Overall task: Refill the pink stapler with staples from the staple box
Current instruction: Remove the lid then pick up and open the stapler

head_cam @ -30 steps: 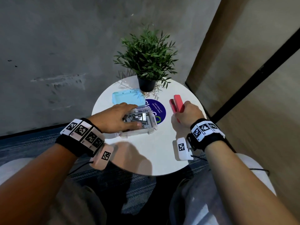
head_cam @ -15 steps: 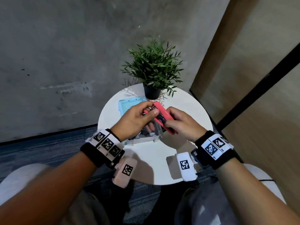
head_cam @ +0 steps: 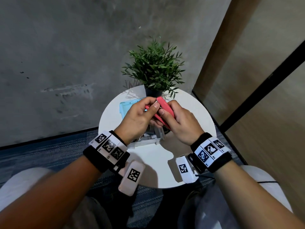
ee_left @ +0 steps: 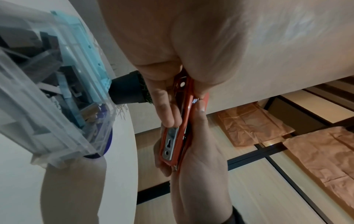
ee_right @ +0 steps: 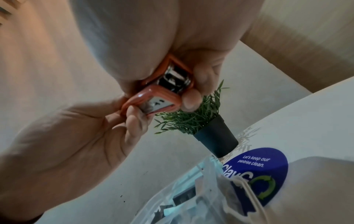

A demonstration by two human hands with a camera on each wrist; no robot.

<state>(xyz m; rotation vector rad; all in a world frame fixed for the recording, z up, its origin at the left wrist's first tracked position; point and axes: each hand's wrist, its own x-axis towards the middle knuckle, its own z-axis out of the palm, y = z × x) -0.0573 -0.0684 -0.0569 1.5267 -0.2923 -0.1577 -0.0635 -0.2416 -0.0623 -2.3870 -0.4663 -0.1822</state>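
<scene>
Both hands, left [head_cam: 137,118] and right [head_cam: 179,124], grip the stapler [head_cam: 162,104] above the box [head_cam: 149,141], long axis running near-right to far-left.

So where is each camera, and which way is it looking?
Head: on the head, looking down at the white table; both arms show, the left hand and right hand holding the pink stapler.
Left wrist: below the left hand, looking along it at the stapler's underside.
Right wrist: below the right hand, looking at the stapler's end.
All share the stapler and plant.
</scene>
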